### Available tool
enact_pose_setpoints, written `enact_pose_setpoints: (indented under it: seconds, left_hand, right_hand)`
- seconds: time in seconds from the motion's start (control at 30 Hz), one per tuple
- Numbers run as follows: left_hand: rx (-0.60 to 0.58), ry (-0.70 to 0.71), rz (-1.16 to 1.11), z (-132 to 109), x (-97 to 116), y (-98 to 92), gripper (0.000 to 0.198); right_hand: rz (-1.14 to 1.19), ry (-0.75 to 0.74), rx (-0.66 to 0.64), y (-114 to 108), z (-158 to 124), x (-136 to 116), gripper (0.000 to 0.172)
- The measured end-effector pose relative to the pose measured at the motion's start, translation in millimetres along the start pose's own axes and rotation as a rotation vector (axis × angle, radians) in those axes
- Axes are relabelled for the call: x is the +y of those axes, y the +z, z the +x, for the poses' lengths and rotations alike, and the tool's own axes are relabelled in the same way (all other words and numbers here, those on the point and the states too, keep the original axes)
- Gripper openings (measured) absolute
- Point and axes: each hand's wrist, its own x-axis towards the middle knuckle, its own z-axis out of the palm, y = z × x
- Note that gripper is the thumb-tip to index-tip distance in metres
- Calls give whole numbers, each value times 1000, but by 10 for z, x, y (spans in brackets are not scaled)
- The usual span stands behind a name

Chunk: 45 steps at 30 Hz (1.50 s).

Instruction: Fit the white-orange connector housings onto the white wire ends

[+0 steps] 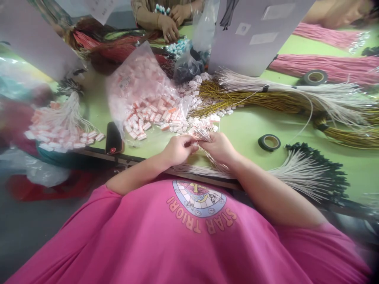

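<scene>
At the table's near edge my right hand (220, 149) is closed around a bundle of thin white wires (203, 133), whose tips fan out above the fingers. The rest of these wires runs down and under my right forearm, toward a spread of white wires with black connectors (328, 169) on the right. Close beside it, my left hand (179, 150) is closed in a pinch at the wire ends. A small whitish piece shows at its fingertips, too small to name surely. Just beyond both hands lies a pile of white and orange connector housings (151, 118), partly inside a clear plastic bag (142, 75).
A black tape roll (269, 142) lies right of my hands; another tape roll (315, 77) sits farther back. Yellow wires (251, 98) and pink wires (325, 69) stretch along the right. A phone (114, 138) and finished-looking wires with housings (65, 126) lie left. A co-worker's hands (171, 23) are opposite.
</scene>
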Motion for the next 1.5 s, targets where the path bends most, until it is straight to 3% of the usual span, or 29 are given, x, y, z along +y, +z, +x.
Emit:
enact_pose_setpoints:
  seconds: [0.13, 0.23, 0.33, 0.4, 0.53, 0.77, 0.9, 1.0, 1.07, 1.17, 1.3, 1.5]
  left_hand:
    - [-101, -48, -21, -28, 58, -108, 27]
    - [-127, 51, 102, -7, 50, -341, 27]
    - [74, 176, 353, 124, -113, -651, 23]
    - [245, 157, 506, 250, -280, -825, 16]
    - [241, 99, 527, 420, -528, -959, 17]
    - [176, 89, 631, 346, -604, -879, 19]
    - [198, 93, 586, 227, -496, -845, 10]
    - [218, 75, 272, 98, -261, -727, 20]
    - [59, 29, -57, 37, -105, -582, 30]
    - [-188, -93, -402, 25, 10, -337, 28]
    - [-205, -125, -565, 79, -21, -147, 28]
    - [-182, -161, -615, 66, -50, -116, 32]
  right_hand:
    - [169, -1, -69, -36, -4, 2, 19]
    - [163, -17, -44, -77, 13, 17, 19]
    - [142, -35, 39, -100, 29, 35, 17]
    - [178, -25, 59, -101, 30, 38, 18]
    - [181, 38, 56, -92, 18, 26, 16]
    - [210, 49, 14, -79, 14, 4, 15]
    - [146, 8, 18, -76, 9, -16, 8]
    - [169, 5, 16, -71, 3, -26, 5]
    - [192, 14, 21, -67, -2, -27, 7]
    - [208, 30, 13, -65, -12, -26, 12]
    - [198, 30, 36, -63, -24, -34, 12]
    - [288, 66, 34, -69, -24, -56, 11]
